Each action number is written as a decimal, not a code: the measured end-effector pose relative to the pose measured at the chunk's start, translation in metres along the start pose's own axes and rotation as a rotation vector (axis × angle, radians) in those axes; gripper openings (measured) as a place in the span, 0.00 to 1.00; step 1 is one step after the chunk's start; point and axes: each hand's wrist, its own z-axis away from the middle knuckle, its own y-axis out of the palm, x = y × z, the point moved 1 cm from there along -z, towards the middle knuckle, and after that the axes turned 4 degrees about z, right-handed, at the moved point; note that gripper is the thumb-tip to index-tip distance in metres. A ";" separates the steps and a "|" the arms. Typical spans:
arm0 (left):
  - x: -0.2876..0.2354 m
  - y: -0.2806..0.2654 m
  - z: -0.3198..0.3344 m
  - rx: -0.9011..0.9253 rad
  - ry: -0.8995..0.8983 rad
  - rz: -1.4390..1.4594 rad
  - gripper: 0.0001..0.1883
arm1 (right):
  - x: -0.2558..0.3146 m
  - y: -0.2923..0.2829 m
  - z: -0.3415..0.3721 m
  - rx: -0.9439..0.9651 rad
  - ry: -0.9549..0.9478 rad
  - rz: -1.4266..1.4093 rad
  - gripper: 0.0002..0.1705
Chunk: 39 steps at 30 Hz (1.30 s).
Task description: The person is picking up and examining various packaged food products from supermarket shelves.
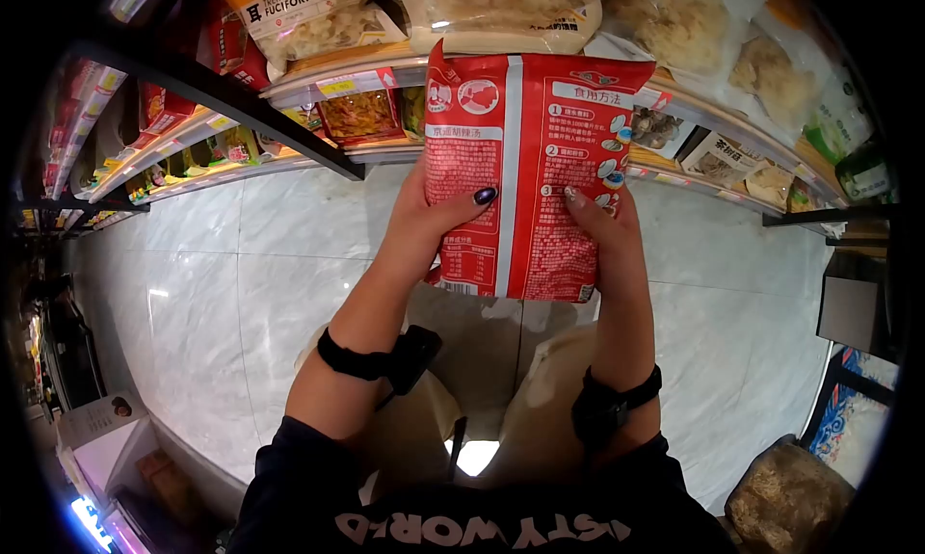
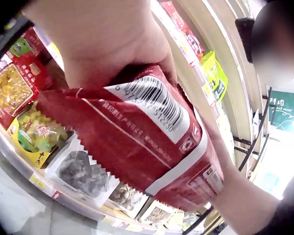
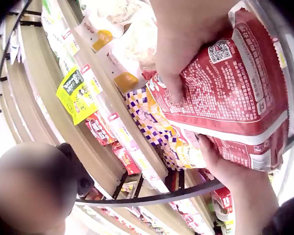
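Observation:
A red food packet (image 1: 520, 255) with a white stripe down its middle is held up between both hands, its printed back facing the head camera. The left hand (image 1: 431, 207) grips its left side, thumb with a dark nail laid over the print. On the opposite side the right hand (image 1: 614, 234) holds on with its thumb across the numbered instructions; the other fingers of both hands are hidden behind. The left wrist view shows the packet's barcode (image 2: 154, 104) and zigzag bottom edge, and in the right wrist view the packet's printed back (image 3: 220, 93) shows both thumbs on it.
Shelves just ahead carry bagged dried foods, among them a tremella bag (image 1: 313, 19) and a tea mushroom bag (image 1: 723, 159). A dark shelf post (image 1: 279, 120) stands at the left. Below lies a pale tiled floor (image 1: 289, 226). A brown sack-like bundle (image 1: 785, 496) sits at the lower right.

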 end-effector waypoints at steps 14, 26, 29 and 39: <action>0.012 -0.018 -0.009 -0.070 0.039 -0.032 0.26 | -0.019 0.001 -0.015 -0.022 0.041 -0.068 0.22; 0.015 -0.031 -0.030 -0.040 0.038 0.044 0.26 | -0.028 0.006 -0.030 -0.073 0.017 -0.052 0.23; 0.015 -0.033 -0.031 -0.025 0.049 0.016 0.27 | -0.032 0.003 -0.031 -0.077 0.010 -0.047 0.23; 0.013 -0.036 -0.031 -0.006 0.054 0.043 0.28 | -0.033 0.008 -0.033 -0.054 0.004 -0.044 0.22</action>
